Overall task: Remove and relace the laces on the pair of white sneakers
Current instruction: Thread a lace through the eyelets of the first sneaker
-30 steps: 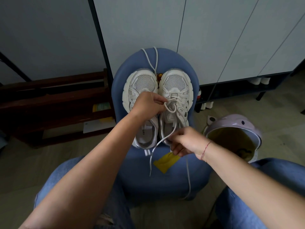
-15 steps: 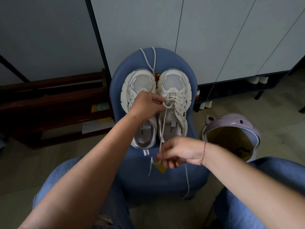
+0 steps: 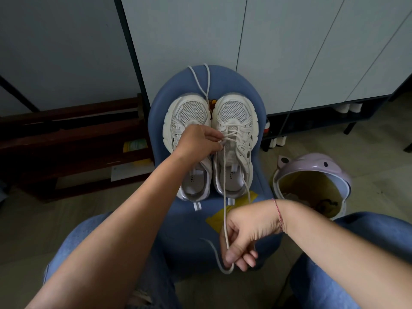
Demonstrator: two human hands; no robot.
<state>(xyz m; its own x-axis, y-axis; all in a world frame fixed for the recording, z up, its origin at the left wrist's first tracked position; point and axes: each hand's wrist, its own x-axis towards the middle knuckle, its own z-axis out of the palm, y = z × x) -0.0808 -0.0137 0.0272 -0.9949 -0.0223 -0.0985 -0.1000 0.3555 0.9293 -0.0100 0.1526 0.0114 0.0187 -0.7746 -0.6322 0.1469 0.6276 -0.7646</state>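
While the two white mesh sneakers stand side by side, toes away from the person, on the rounded blue padded stool, the left hand reaches across the left-hand sneaker to the laced front of the right-hand sneaker. Its fingers are curled, pinching the cream round lace where it crosses the eyelets. From there the lace runs taut over the shoe's heel to the right hand, which grips it between thumb and curled fingers near the stool's front edge. The free end loops out below that hand. A second cream lace lies loose on the stool beyond the toes. A yellow patch shows on the seat, and a lilac bin stands on the floor to the right.
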